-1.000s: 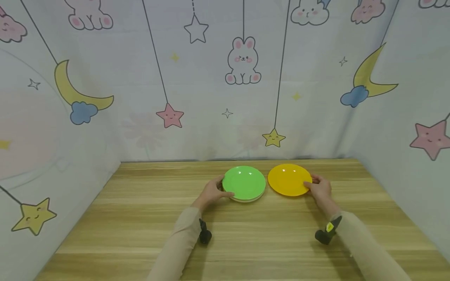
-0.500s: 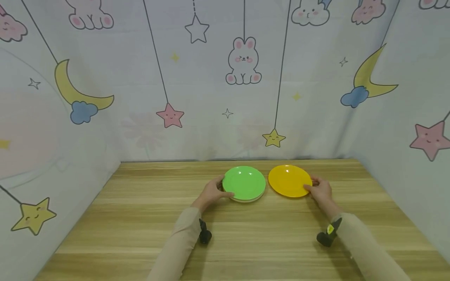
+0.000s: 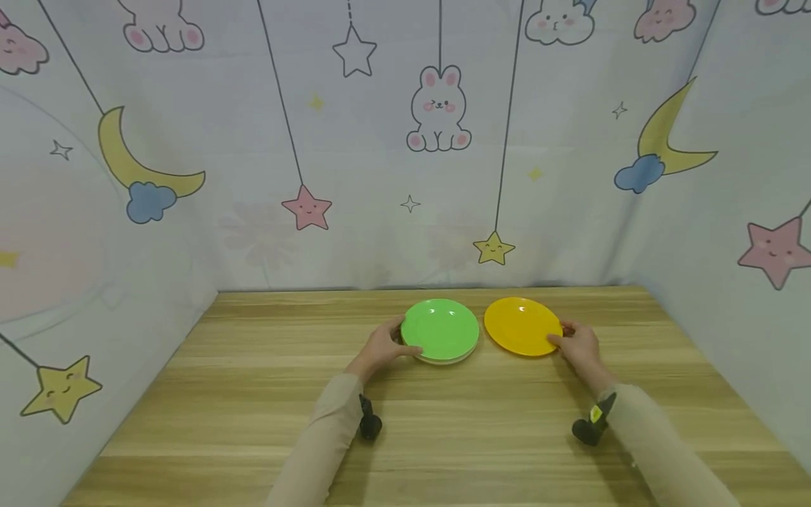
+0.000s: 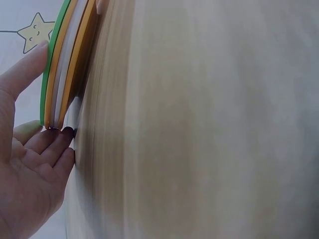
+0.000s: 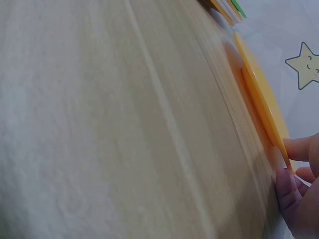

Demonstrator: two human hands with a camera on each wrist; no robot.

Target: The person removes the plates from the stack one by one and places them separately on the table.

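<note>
A stack of plates stands on the table, with a green plate (image 3: pixel 440 329) on top and white and orange rims below it in the left wrist view. My left hand (image 3: pixel 380 350) holds this stack at its left side, thumb on the green rim (image 4: pixel 46 89) and fingers at the lower edge. To the right of the stack is a single orange plate (image 3: pixel 522 326), a narrow gap apart from it. Its right rim is pinched by my right hand (image 3: pixel 578 346), thumb on top and fingers beneath. In the right wrist view the orange plate (image 5: pixel 261 94) sits close to the tabletop.
The wood-grain table (image 3: pixel 285 408) ends at a white cloth backdrop (image 3: pixel 367 246) printed with stars, moons and rabbits. Similar cloth walls stand at left and right. A dark camera is strapped to each wrist over beige sleeves.
The orange plate and my right hand have shifted very slightly to the right and nearer. My left hand and the stack have stayed in place.
</note>
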